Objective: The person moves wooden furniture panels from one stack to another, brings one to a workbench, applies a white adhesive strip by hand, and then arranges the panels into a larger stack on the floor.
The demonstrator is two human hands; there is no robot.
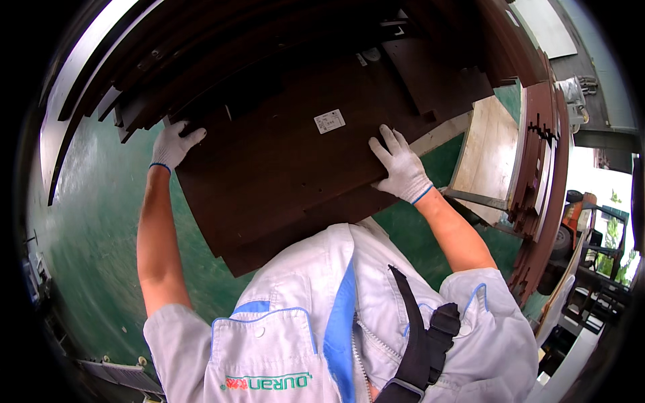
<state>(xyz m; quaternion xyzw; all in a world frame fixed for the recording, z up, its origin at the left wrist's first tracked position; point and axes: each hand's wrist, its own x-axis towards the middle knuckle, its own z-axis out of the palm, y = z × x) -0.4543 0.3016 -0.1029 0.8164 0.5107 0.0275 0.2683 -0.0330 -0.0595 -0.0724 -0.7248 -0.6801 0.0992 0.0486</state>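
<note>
A large dark brown panel (269, 174) with a white label (329, 121) on its top face lies in front of my body, its near edge close to my jacket. At the panel's left edge is my left hand (175, 144) in a white knit glove, closed on the edge with the thumb over the top; some fingers are hidden. My right hand (404, 168), gloved the same way, rests on the right part of the panel with its fingers spread flat on the surface.
More dark brown boards (430, 74) stand stacked beyond the panel in shadow. On the right are a pale wooden board (489, 144) and a stack of brown panels (543, 134). The floor (94, 255) is green. An orange-and-black vehicle (579, 221) stands at far right.
</note>
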